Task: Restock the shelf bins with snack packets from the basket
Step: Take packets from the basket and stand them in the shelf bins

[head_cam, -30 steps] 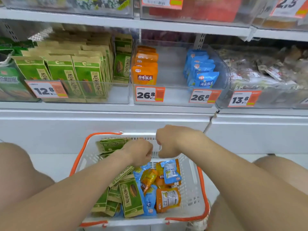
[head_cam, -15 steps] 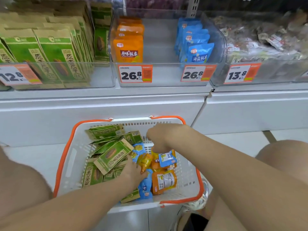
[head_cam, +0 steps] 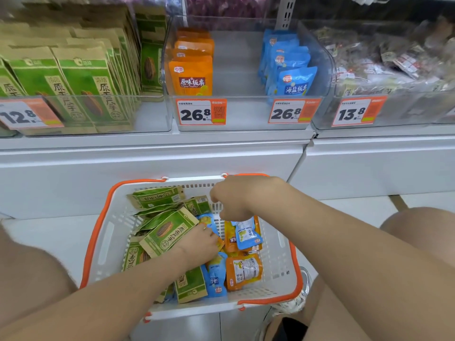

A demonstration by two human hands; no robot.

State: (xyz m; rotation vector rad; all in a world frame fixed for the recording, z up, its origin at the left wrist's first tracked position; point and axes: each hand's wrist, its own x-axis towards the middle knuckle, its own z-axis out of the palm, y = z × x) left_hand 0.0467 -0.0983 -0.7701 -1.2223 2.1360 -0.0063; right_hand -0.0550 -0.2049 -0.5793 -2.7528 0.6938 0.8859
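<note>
Head view: both hands work in the white basket [head_cam: 112, 257] of snack packets [head_cam: 170, 232], which sits below the shelf bins [head_cam: 242, 116].
The left hand [head_cam: 200, 238] is buried among the packets, fingers hidden. The right hand [head_cam: 234, 200] is curled just above a blue packet [head_cam: 248, 233]. Neither grip can be made out.

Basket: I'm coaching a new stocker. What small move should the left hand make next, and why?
Likely grip the blue packet at the left hand's fingertips and lift it: the shelf bin shows bare floor beside its blue row.
</note>
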